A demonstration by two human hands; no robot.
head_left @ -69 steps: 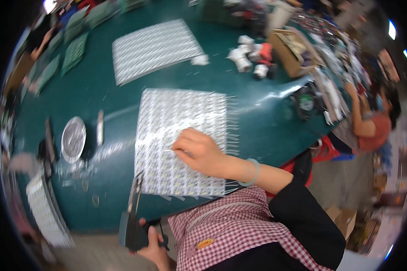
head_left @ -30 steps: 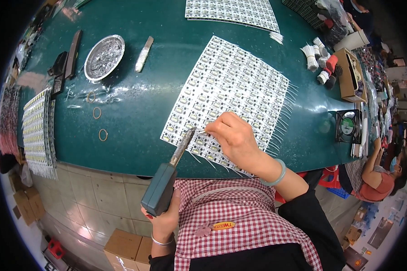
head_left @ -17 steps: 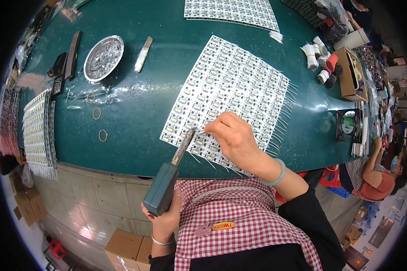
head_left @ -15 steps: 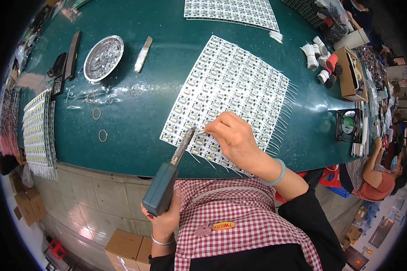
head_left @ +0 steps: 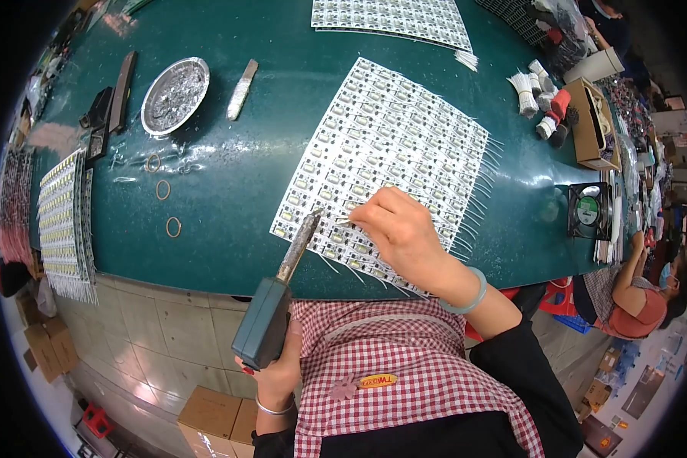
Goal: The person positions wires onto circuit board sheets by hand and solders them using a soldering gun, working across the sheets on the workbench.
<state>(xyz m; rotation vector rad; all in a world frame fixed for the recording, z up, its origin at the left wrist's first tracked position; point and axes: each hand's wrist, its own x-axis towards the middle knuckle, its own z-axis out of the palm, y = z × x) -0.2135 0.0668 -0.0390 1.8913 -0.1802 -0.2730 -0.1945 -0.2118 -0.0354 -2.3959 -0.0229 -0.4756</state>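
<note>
My left hand (head_left: 281, 368) is wrapped round the dark green body of a soldering gun (head_left: 262, 322). Its long, crusted metal tip rests over, or just above, the lower left part of a white circuit board panel (head_left: 393, 137). Rows of small LED boards fill that panel, and thin white wires stick out along its right and lower edges. My right hand (head_left: 404, 235) hovers over the panel's lower middle, thumb and fingers pinched on a short white wire (head_left: 343, 221). A small gap lies between the wire's end and the soldering tip.
A metal bowl of solder scraps (head_left: 146, 114) and a wrapped bar (head_left: 242, 91) lie at the far left. Rubber bands (head_left: 174, 227) sit nearer. More panels stand at the left edge (head_left: 65, 229). Wire bundles (head_left: 523, 95), a cardboard box (head_left: 585, 126) and a fan (head_left: 588, 212) are at right.
The soldering gun has shifted left, its tip drawing away from the wire. My right hand has moved very slightly right, still pinching the wire.
</note>
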